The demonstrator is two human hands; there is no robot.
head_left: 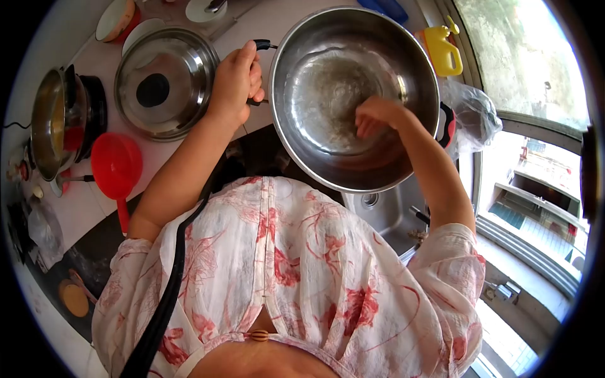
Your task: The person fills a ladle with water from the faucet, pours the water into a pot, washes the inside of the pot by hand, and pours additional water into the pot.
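Observation:
A large stainless steel pot is tilted toward me, so its inside faces the camera. My left hand is closed around the black handle on the pot's left side. Inside the pot is my right hand, its fingers curled down close to the bottom. Whatever those fingers may hold is hidden. Wet, shiny patches and some clear water appear across the pot's bottom. A second handle, black and red, sticks out at the right rim.
Left of the pot lies a steel lid with a black knob. A red strainer-shaped scoop and a smaller pan are farther left. Below the pot is a metal sink. A yellow jug and plastic bag stand near the window.

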